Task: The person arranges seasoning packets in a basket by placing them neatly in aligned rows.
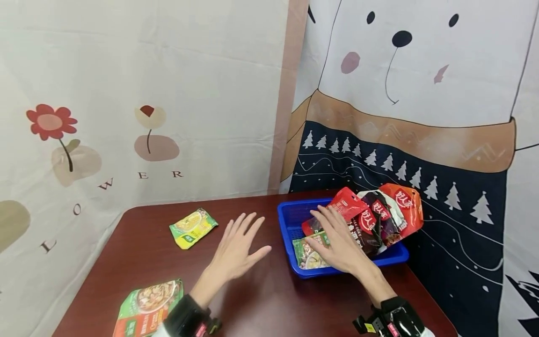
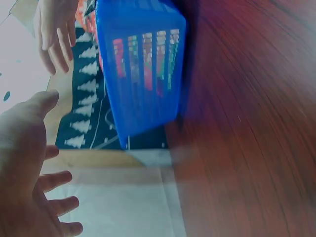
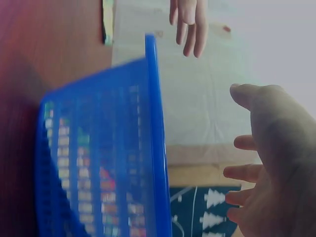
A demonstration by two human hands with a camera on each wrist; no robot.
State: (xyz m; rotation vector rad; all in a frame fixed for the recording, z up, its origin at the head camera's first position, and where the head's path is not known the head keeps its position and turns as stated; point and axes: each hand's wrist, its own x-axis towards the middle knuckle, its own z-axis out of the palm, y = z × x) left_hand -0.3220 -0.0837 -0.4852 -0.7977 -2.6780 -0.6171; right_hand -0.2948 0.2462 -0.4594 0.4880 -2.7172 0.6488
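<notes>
My left hand (image 1: 236, 250) hovers over the table with fingers spread, left of the blue basket (image 1: 296, 270), and holds nothing. Above the basket's near side my right hand (image 1: 338, 241) is stretched out, its fingers apart and gripping nothing. Inside the basket lie a green packet (image 1: 304, 252), a red pouch (image 1: 347, 203) and dark brown pouches (image 1: 363, 229), partly hidden by the right hand. An orange-red pouch (image 1: 406, 210) leans over the basket's right rim. Both wrist views show the basket's slatted side beside straight fingers.
A yellow-green packet (image 1: 193, 228) lies at the table's back left. Another green and orange packet (image 1: 147, 306) lies near the front left, partly covered by the left wrist strap. Printed cloth hangs behind the brown table (image 1: 269, 299).
</notes>
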